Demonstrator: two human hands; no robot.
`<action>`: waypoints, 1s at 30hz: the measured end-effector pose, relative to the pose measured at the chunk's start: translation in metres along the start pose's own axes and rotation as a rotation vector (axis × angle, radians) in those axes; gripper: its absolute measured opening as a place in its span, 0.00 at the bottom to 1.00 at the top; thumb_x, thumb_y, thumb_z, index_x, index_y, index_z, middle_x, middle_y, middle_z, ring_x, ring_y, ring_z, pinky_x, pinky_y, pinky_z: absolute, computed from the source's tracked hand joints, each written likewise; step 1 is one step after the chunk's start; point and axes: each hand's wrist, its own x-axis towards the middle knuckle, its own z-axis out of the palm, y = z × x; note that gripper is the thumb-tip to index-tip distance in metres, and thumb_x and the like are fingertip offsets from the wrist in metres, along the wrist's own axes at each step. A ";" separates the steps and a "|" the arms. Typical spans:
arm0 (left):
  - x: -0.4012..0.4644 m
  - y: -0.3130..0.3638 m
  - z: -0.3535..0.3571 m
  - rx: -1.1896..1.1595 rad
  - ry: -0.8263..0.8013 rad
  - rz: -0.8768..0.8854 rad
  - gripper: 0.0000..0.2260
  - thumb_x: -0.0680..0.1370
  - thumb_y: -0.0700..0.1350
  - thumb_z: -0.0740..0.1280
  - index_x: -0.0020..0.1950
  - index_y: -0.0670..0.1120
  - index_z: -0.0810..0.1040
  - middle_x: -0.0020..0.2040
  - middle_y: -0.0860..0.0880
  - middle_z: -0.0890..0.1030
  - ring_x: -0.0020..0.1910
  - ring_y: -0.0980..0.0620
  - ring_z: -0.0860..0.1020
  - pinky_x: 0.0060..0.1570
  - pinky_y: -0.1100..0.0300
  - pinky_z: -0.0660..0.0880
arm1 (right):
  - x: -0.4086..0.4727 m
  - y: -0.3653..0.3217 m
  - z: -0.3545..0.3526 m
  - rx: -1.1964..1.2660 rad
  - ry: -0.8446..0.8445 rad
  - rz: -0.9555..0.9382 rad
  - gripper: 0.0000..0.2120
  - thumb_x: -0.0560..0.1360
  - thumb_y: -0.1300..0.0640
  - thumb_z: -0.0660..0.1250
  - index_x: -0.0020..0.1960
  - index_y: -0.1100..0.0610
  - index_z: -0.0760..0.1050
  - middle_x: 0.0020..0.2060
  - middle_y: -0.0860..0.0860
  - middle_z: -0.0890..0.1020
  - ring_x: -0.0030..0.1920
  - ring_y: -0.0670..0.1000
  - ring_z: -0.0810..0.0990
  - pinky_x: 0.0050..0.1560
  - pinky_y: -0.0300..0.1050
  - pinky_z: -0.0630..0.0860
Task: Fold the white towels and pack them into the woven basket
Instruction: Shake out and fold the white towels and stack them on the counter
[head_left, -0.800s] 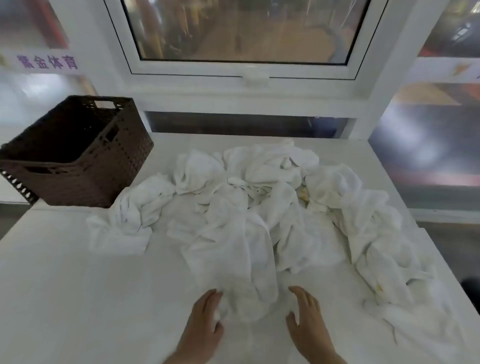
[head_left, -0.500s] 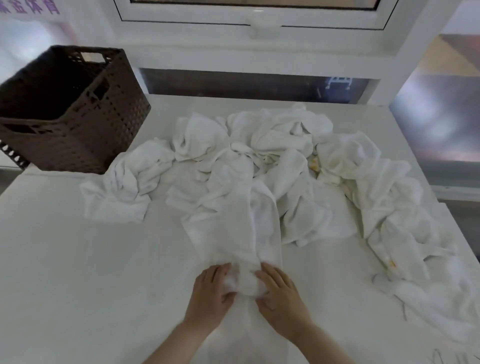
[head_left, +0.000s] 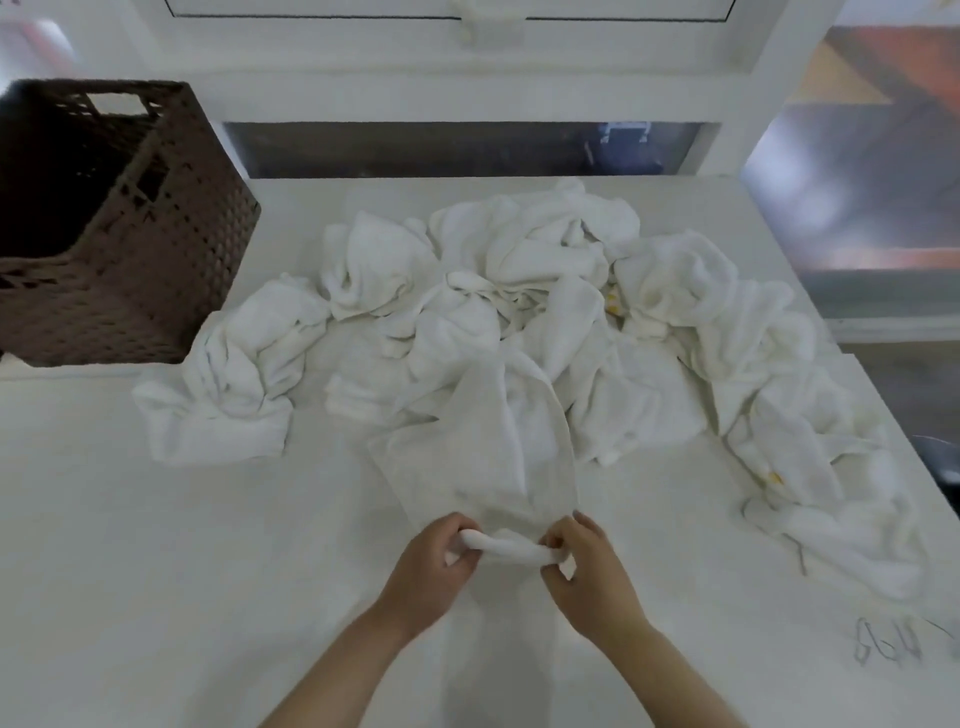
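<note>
Left hand (head_left: 434, 566): fingers curled round the near edge of one white towel (head_left: 483, 457), gripping its left end.
Right hand (head_left: 587, 564): fingers curled round the same bunched edge, gripping its right end; the two hands are close together with a rolled strip of cloth stretched between them.
Held towel: spreads away from the hands across the tabletop (head_left: 156, 545), its far end reaching into the heap.
Towel heap (head_left: 524, 275): crumpled white towels in a wide arc across the middle of the tabletop, from a bundle at the left round to a trailing run at the right.
Woven basket (head_left: 156, 249): dark brown, upright at the far left of the tabletop, just beside the leftmost bundle; its inside is dark and I cannot tell what it contains.
Window frame (head_left: 483, 78): white, behind the far edge of the tabletop.
</note>
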 end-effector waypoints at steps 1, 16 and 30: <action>-0.003 0.009 -0.010 -0.060 -0.035 0.001 0.06 0.78 0.42 0.68 0.44 0.51 0.76 0.38 0.58 0.78 0.38 0.60 0.74 0.40 0.67 0.69 | -0.003 -0.008 -0.006 0.024 -0.027 0.034 0.14 0.70 0.64 0.66 0.39 0.48 0.64 0.35 0.43 0.73 0.40 0.43 0.72 0.40 0.34 0.68; -0.020 0.042 -0.118 -0.221 -0.251 -0.053 0.10 0.72 0.42 0.60 0.49 0.49 0.79 0.41 0.51 0.77 0.39 0.57 0.72 0.39 0.66 0.68 | 0.034 -0.056 -0.016 -0.159 -0.213 0.256 0.05 0.78 0.57 0.58 0.50 0.51 0.72 0.39 0.46 0.77 0.42 0.52 0.78 0.38 0.42 0.71; -0.034 0.031 -0.144 -0.340 -0.018 0.018 0.08 0.80 0.46 0.67 0.42 0.45 0.78 0.35 0.49 0.77 0.34 0.55 0.74 0.36 0.64 0.70 | 0.104 -0.089 -0.028 -0.107 0.112 0.318 0.10 0.79 0.57 0.57 0.57 0.55 0.74 0.45 0.53 0.81 0.43 0.55 0.78 0.40 0.47 0.72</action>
